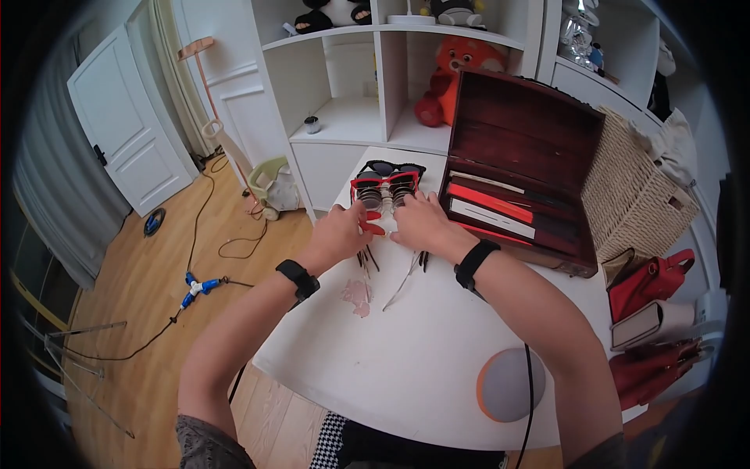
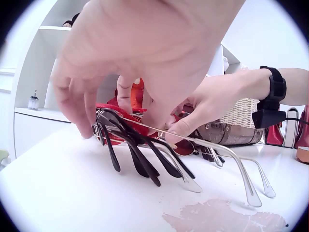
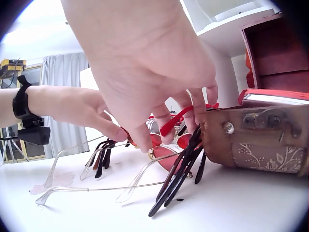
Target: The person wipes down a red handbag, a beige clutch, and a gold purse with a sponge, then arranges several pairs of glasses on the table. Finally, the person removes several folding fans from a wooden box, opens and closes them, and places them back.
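Note:
Several pairs of sunglasses stand closely nested in a row on the white table, their temples toward me. Black sunglasses (image 1: pixel 380 167) are at the far end, with red-framed sunglasses (image 1: pixel 375 180) just in front. At the near end are thin metal-framed sunglasses with red lenses (image 3: pixel 170 162). My left hand (image 1: pixel 341 233) grips the row's left side, its thumb by a red lens. On the opposite side my right hand (image 1: pixel 426 227) grips the frames, a red temple (image 3: pixel 175 122) passing by its fingers. Black temples (image 2: pixel 140 154) and clear-tipped temples (image 2: pixel 248 186) hang below the hands.
An open dark-red case (image 1: pixel 525 133) with flat items inside stands right of the sunglasses. A grey and orange round object (image 1: pixel 512 384) lies at the table's near right. A pinkish worn patch (image 1: pixel 356 297) marks the tabletop. Behind stands a white shelf (image 1: pixel 337 148).

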The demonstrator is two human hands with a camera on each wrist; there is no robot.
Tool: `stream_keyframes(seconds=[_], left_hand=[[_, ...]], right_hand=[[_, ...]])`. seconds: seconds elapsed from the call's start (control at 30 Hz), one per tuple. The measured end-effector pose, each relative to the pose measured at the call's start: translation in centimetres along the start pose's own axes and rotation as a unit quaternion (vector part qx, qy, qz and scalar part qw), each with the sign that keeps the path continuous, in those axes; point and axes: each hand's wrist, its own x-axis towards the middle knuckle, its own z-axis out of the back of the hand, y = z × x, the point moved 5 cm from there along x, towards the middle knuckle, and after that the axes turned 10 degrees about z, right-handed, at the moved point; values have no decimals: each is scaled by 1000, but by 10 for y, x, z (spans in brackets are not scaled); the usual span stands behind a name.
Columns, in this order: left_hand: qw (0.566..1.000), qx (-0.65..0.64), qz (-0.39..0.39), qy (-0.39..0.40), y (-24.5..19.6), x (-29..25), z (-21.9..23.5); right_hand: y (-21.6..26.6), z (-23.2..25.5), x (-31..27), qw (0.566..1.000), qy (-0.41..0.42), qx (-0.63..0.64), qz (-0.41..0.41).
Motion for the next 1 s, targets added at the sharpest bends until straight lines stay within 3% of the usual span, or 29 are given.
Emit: stream_keyframes(seconds=[0.23, 0.53, 0.67, 0.73, 0.8, 0.87, 1.0], left_hand=[[999, -29, -16, -13, 15, 1, 3], [996, -66, -47, -46, 6, 5, 29], [997, -58, -24, -36, 2, 5, 35], [988, -143, 19, 47, 2, 8, 31], [992, -121, 2, 35, 12, 16, 21], [995, -99, -15, 27, 13, 16, 18], [995, -87, -22, 31, 13, 14, 14]], right_hand=[[10, -7, 6, 1000, -2, 12, -19], [16, 6, -1, 992, -95, 74, -45], [13, 9, -11, 992, -97, 86, 6], [13, 10, -17, 991, -96, 90, 36], [19, 8, -25, 981, -82, 147, 98], [22, 11, -31, 979, -71, 157, 108], [33, 35, -48, 954, -139, 194, 183]])
